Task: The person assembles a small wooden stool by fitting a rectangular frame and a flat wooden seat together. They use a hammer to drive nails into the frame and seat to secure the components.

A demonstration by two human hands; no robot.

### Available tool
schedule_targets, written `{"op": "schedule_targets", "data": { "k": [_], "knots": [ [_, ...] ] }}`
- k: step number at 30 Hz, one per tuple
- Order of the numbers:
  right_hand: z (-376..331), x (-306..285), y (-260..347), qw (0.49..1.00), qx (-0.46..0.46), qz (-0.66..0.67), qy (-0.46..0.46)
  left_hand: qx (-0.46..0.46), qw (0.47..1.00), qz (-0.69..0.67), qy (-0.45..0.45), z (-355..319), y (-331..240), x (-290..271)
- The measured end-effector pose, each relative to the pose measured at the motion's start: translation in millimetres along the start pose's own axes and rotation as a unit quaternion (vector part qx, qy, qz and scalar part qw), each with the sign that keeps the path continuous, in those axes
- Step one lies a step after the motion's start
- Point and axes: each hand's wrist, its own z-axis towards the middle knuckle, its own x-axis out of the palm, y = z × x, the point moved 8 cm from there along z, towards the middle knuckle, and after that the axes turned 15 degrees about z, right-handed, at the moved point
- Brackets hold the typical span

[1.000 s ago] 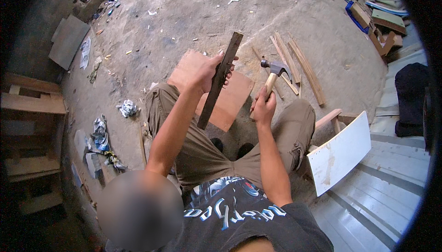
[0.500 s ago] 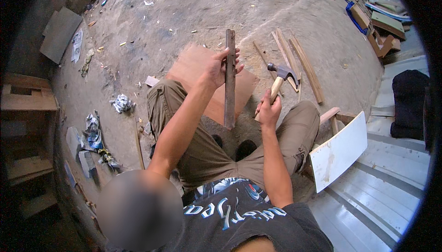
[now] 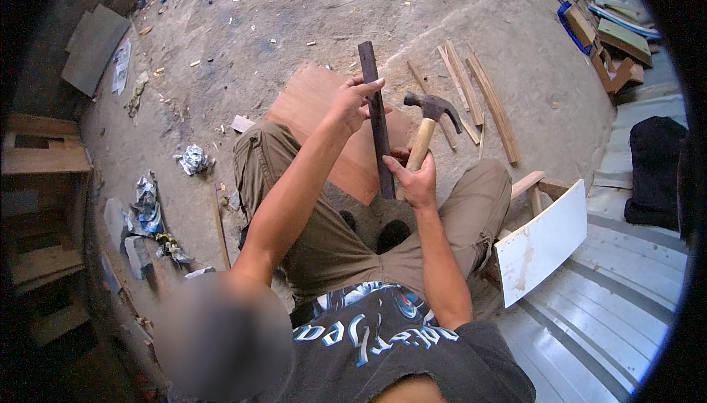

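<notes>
A dark wooden strip [image 3: 377, 129] stands out in front of me, tilted slightly with its top to the left. My left hand [image 3: 353, 102] grips it near the upper part, fingers around its edges. In my right hand [image 3: 417, 180] is a claw hammer [image 3: 422, 141] with a pale wooden handle, its dark head pointing away from me. The right thumb reaches over to the lower part of the strip and appears to touch it. Beneath both hands a thin plywood sheet [image 3: 302, 101] lies on the floor between my knees.
Several loose wood strips [image 3: 492, 112] lie on the concrete floor beyond my right knee. A white panel on a wooden frame [image 3: 543, 244] stands at my right, beside corrugated metal sheeting [image 3: 626, 285]. Crumpled foil [image 3: 194, 160] and scraps litter the left, near wooden shelving [image 3: 44, 160].
The strip has been turned, showing a darker, smoother face, and its lower end has shifted right. My right hand with the hammer has moved left and come up against the strip.
</notes>
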Motion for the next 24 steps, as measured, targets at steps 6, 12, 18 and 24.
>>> {"op": "schedule_targets", "data": {
  "k": [6, 12, 18, 24],
  "knots": [
    [-1.4, 5.2, 7.4, 0.999, 0.011, -0.04, 0.014, 0.001, 0.998, 0.043, -0.036, -1.0, -1.7, -16.2],
    [6.7, -16.8, 33.2, 0.993, -0.037, -0.109, 0.014, 0.289, 0.829, 0.447, -0.17, -38.0, -100.1, -31.5],
    [10.8, -33.2, 82.8, 0.981, 0.049, -0.155, 0.107, 0.535, 0.393, 0.747, 0.035, -81.0, -117.6, 57.8],
    [23.3, -46.8, 113.6, 0.942, 0.011, -0.27, 0.197, 0.266, 0.398, 0.837, 0.266, -54.2, -79.2, 50.4]
  ]
}}
